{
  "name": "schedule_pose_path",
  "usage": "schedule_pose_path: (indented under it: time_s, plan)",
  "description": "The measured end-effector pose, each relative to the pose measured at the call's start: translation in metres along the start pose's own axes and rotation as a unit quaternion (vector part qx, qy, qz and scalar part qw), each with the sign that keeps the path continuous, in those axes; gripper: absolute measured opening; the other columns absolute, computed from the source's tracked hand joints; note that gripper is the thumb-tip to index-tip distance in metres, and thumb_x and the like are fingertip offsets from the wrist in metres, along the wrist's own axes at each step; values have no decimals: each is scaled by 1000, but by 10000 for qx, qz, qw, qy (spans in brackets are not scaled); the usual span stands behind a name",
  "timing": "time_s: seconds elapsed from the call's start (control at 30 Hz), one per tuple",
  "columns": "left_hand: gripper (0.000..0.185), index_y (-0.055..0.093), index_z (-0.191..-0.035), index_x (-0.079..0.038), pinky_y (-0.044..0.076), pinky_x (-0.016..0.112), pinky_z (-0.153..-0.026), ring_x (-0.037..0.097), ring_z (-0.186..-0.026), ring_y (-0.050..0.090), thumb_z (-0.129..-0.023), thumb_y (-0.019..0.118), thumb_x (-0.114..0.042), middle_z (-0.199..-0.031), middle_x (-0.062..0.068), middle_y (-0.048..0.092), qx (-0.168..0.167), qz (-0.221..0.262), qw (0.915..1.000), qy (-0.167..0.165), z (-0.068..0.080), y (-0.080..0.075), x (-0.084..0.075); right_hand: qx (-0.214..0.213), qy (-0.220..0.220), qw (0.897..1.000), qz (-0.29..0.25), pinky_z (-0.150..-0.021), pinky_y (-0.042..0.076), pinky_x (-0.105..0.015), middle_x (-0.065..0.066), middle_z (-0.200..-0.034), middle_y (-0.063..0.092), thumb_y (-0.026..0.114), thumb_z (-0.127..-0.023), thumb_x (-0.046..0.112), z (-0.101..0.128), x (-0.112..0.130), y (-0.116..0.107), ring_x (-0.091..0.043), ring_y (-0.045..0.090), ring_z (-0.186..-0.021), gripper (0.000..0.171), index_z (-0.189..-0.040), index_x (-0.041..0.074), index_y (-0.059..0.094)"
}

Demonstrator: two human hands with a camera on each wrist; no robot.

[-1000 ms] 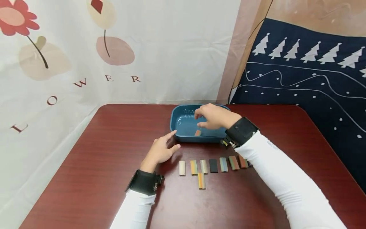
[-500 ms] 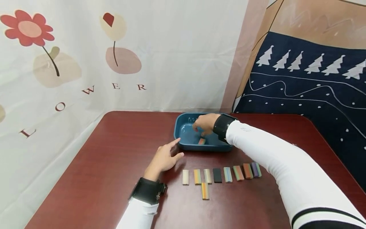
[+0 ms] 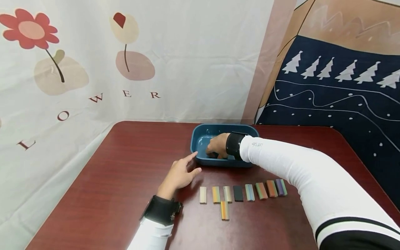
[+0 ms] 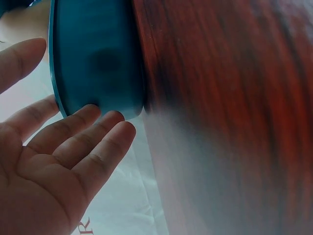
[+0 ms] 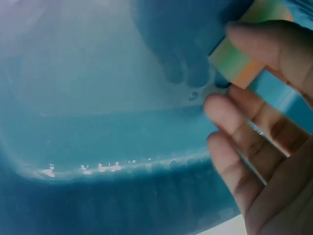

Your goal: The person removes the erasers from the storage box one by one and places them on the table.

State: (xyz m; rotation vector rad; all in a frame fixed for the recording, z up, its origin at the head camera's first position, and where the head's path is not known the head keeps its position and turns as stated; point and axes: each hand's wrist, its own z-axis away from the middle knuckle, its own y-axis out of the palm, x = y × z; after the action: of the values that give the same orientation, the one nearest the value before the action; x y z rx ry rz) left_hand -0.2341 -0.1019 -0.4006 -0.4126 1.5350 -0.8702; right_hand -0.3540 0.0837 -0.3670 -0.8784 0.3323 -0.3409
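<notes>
Blue plastic forms the tray (image 3: 200, 137) at the far middle of the dark red table (image 3: 125, 180), and inside it the right hand (image 3: 217, 146) pinches a striped orange-and-green block (image 5: 249, 46) between thumb and fingers on the tray floor. The left hand (image 3: 179, 173) rests on the table with fingers straight and spread, fingertips (image 4: 105, 117) at the tray's near left corner. Nearer the person lies a row of coloured blocks (image 3: 242, 192), with one more block (image 3: 224, 210) below it.
</notes>
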Motion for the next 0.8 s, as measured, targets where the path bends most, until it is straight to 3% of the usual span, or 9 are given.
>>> schedule_pose_path:
  time_s: [0.17, 0.3, 0.5, 0.7, 0.8]
  plan:
    - [60, 43, -148, -18, 39, 58, -100, 40, -128, 44, -94, 66, -28, -139, 17, 52, 0, 16, 10000, -9, -1, 0, -1, -159, 5, 9998, 139, -63, 48, -23, 10, -74, 57, 75, -86, 11, 1, 1, 3, -7, 55, -69, 19, -83, 22, 61]
    - [60, 43, -149, -18, 39, 57, -100, 39, -128, 45, -94, 65, -27, -140, 17, 51, 30, 46, 10000, -44, 1, 0, 0, -253, 15, 9996, 145, -62, 48, -21, 9, -73, 58, 75, -85, 7, -2, 0, 7, -7, 55, -68, 19, -84, 22, 63]
    - [61, 42, -149, -20, 39, 58, -99, 37, -129, 45, -93, 66, -28, -141, 17, 50, 34, 85, 9998, -156, 3, -1, -2, -455, -8, 9989, 118, -58, 48, -20, 8, -69, 60, 75, -87, 18, -1, 0, 6, -5, 55, -61, 4, -85, 18, 71]
    - [61, 43, -149, -19, 40, 57, -99, 37, -128, 47, -93, 66, -28, -140, 18, 51, 10, 80, 9999, -94, 3, 0, -3, -631, 182, 9972, -343, -56, 47, -20, 9, -63, 57, 72, -89, 33, 5, -3, 4, -5, 53, -56, 19, -80, 18, 67]
    - [60, 43, -149, -19, 40, 57, -99, 37, -129, 46, -93, 66, -27, -140, 18, 50, 13, 87, 9999, -97, 4, 0, -3, -690, 294, 9951, -646, -53, 45, -21, 8, -61, 57, 72, -89, 34, 10, -5, 3, -5, 52, -54, 23, -74, 18, 63]
